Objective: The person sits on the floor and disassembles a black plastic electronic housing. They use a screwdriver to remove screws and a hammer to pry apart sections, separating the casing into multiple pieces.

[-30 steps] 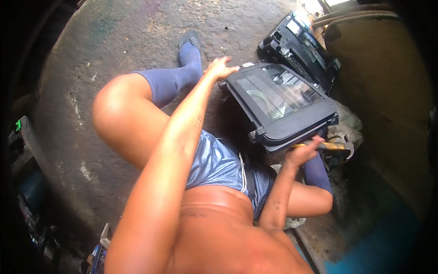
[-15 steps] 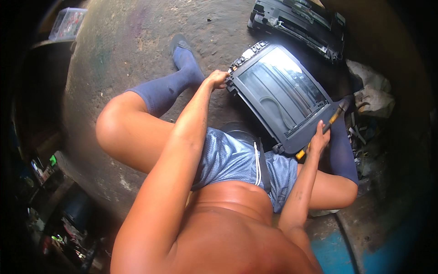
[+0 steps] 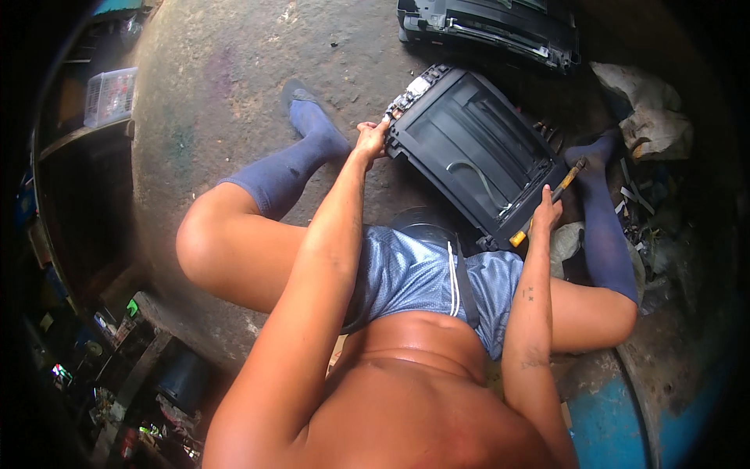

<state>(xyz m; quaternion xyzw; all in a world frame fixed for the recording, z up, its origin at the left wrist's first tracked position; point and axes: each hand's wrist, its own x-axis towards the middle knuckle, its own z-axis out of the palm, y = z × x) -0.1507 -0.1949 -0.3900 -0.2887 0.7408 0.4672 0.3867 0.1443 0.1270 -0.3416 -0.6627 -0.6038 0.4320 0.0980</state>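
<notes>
Between my legs I hold a dark grey, flat-bed scanner unit (image 3: 476,144) tilted, its long window framed in black plastic. My left hand (image 3: 373,141) is closed on its left edge, beside a strip of small connectors and parts (image 3: 418,92). At the opposite edge my right hand (image 3: 547,209) grips a tool with a yellow-and-black handle (image 3: 569,180) and rests against the unit's frame. The tool's yellow butt sticks out below the hand; its far end is too small to identify. A pale curved strip or reflection shows inside the window.
Another black machine casing (image 3: 488,35) lies on the floor beyond the unit. A crumpled pale sack (image 3: 648,113) and scattered scraps (image 3: 637,211) lie to the right. On the left stand a clear plastic basket (image 3: 111,95) and cluttered dark shelving (image 3: 94,195).
The scanner unit has tilted, so the bright glare on its window is gone. Both hands keep their holds. My view has shifted slightly.
</notes>
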